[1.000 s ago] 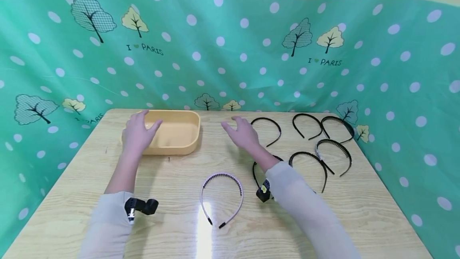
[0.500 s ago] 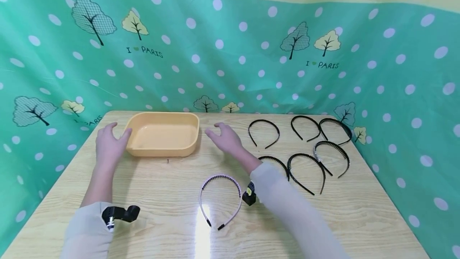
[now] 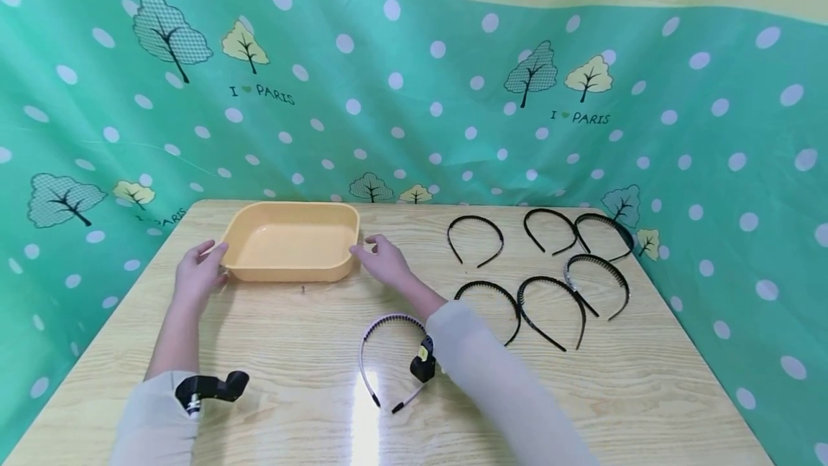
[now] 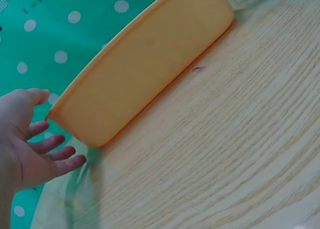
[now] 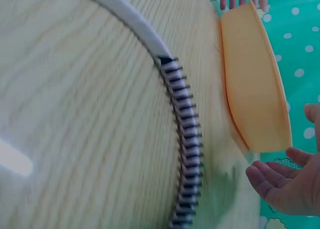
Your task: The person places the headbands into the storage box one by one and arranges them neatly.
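A pale orange plastic basin stands at the back left of the table, with nothing in it. My left hand is at its left end, thumb near the rim; in the left wrist view the fingers are spread and extended beside the end wall. At the basin's right end is my right hand, its thumb by the corner. The right wrist view has those fingers loosely extended below the corner. Under my right forearm lies a lilac toothed headband, partly hidden by the wrist camera.
Several black headbands lie on the right of the wooden table, among them a far one, a near one and one with a silvery decorated side. A green dotted curtain hangs behind the table.
My left hand has moved left, off the basin's interior, to its left end. My right hand has come left and down to the basin's right end. The basin and headbands stay put.
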A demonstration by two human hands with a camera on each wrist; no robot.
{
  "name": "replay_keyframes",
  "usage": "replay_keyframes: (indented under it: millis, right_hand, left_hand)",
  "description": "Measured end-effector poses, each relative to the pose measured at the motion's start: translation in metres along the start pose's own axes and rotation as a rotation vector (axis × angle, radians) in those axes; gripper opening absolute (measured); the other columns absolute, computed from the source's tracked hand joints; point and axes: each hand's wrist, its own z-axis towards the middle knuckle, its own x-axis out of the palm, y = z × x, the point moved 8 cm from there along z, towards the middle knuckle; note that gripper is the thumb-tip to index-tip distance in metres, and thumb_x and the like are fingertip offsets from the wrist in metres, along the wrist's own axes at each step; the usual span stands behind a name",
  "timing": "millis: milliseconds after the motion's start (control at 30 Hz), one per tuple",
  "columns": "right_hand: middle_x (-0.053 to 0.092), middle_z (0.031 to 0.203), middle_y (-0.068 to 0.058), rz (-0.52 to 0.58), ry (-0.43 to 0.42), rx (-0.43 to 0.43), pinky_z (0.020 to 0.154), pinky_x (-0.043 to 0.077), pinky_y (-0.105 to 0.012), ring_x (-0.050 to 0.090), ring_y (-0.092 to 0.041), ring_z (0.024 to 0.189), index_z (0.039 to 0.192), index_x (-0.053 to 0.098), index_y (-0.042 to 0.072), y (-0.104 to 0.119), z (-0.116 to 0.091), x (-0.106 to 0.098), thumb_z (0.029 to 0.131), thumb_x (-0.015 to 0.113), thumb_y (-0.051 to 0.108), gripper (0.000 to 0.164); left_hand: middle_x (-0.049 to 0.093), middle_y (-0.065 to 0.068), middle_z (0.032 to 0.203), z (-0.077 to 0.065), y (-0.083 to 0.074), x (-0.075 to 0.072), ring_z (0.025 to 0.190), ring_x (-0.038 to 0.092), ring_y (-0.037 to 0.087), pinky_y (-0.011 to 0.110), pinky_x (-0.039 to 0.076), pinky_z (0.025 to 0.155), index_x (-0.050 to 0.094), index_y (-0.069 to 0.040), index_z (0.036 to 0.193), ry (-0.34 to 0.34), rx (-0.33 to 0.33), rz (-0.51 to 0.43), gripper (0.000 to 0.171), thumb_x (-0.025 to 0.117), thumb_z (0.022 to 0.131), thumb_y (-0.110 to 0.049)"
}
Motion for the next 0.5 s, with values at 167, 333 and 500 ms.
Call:
replay_keyframes:
  millis: [167,333,500]
  right_hand:
    - [0.054,0.127,-0.017,0.063,0.022,0.030,0.090,0.050,-0.041,0.054,-0.030,0.113,0.136,0.044,0.009,0.004,-0.003,0.012,0.092,0.053,0.045,0.057]
    - [0.056,0.122,-0.015,0.113,0.020,0.051,0.085,0.051,-0.039,0.056,-0.027,0.106,0.137,0.043,0.009,0.004,-0.004,0.020,0.093,0.053,0.042,0.056]
    - [0.057,0.124,-0.015,0.122,-0.007,0.063,0.091,0.050,-0.040,0.056,-0.028,0.110,0.136,0.043,0.009,0.004,-0.002,0.019,0.094,0.052,0.037,0.052]
  left_hand:
    - [0.012,0.022,0.154,0.002,0.009,0.006,0.139,0.027,0.031,0.038,0.033,0.110,0.008,-0.010,0.151,0.035,-0.045,-0.153,0.078,0.044,0.094,-0.050]
    - [0.012,0.020,0.155,0.005,0.014,0.009,0.139,0.027,0.028,0.033,0.034,0.110,0.008,-0.011,0.151,0.038,-0.038,-0.178,0.077,0.043,0.094,-0.050]
    - [0.012,0.020,0.155,0.006,0.014,0.012,0.139,0.027,0.028,0.035,0.033,0.111,0.010,-0.012,0.151,0.054,-0.019,-0.185,0.070,0.043,0.097,-0.042]
